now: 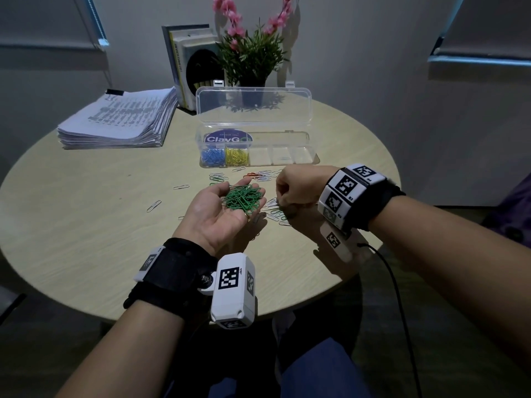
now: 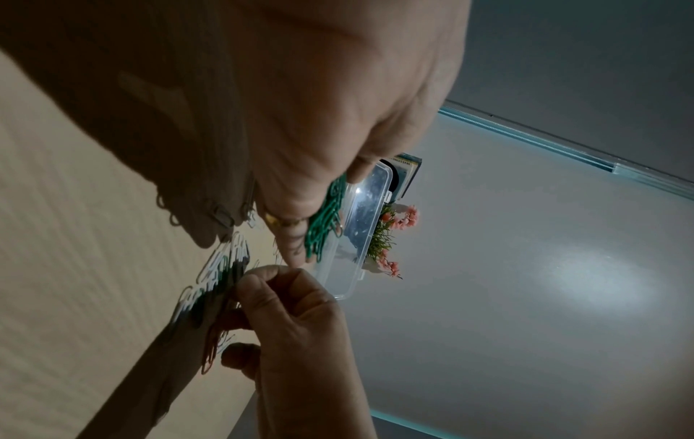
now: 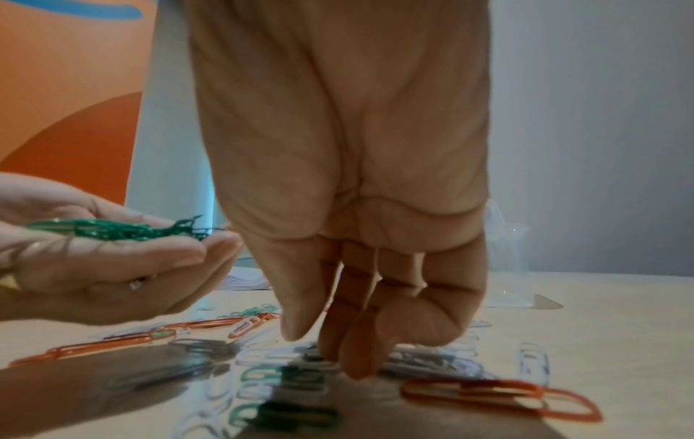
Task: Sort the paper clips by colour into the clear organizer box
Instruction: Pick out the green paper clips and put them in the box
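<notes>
My left hand (image 1: 212, 209) lies palm up above the table, cupping a pile of green paper clips (image 1: 243, 196) (image 3: 124, 231). Just to its right, my right hand (image 1: 280, 201) reaches down with curled fingers. Its fingertips (image 3: 353, 368) close on a green clip (image 3: 285, 374) among loose white clips (image 3: 432, 362) and orange clips (image 3: 499, 398) on the table. The clear organizer box (image 1: 313, 160) stands open behind them. Blue clips (image 1: 212, 157) fill its left compartment and yellow clips (image 1: 237, 156) the one beside it. The compartments to the right look empty.
The box lid (image 1: 253, 104) stands upright behind the compartments. A stack of printed papers (image 1: 120, 119) sits at the back left of the round wooden table (image 1: 86, 225). Books (image 1: 184, 61) and a flowering plant (image 1: 253, 58) stand at the back. Stray white clips (image 1: 153, 205) lie to the left.
</notes>
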A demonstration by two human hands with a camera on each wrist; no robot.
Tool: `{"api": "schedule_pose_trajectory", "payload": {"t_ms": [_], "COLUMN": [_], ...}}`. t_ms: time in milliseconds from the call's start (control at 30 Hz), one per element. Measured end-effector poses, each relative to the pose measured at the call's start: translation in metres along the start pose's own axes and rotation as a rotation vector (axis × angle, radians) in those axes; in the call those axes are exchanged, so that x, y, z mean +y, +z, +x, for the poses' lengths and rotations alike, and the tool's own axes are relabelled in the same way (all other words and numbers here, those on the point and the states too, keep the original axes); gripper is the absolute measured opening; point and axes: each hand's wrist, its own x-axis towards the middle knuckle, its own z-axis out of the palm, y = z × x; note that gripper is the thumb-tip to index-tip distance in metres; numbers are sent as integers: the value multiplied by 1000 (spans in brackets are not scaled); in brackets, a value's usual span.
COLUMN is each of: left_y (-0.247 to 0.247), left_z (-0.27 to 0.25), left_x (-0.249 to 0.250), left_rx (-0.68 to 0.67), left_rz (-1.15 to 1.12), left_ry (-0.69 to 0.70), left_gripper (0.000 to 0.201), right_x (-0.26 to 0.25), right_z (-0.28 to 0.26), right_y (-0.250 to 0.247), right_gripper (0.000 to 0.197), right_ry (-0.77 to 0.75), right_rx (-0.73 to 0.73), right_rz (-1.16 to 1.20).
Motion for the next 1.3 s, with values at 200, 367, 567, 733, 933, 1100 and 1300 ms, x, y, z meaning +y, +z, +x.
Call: {"api": "schedule_pose_trajectory", "payload": {"t_ms": [200, 367, 567, 733, 933, 1100, 1300], "left_y": [-2, -3, -3, -2, -3, -2, -2], "left_z": [-3, -5, -7, -7, -6, -7, -8], "left_x": [1, 2, 5, 5, 5, 4, 4], "left_rx": [13, 12, 9, 10, 4, -7, -7], "left_rz": [15, 7, 5, 14, 22, 18, 13], "left_ry": [7, 5, 17, 21, 8, 3, 3], "left_gripper": [41, 42, 41, 42, 41, 42, 42], "right_x": [4, 5, 4, 9, 11, 9, 9], "right_z": [7, 10, 15, 16, 11, 7, 3], "right_y": [0, 2, 4, 7, 2, -4, -2], "right_gripper": [16, 14, 20, 25, 16, 19, 14], "right_ry": [-17, 4, 42, 63, 58, 70, 91], "right_rx": [19, 31, -19, 11, 86, 108, 33], "right_rz": [0, -41, -137, -124, 17, 90, 153]}}
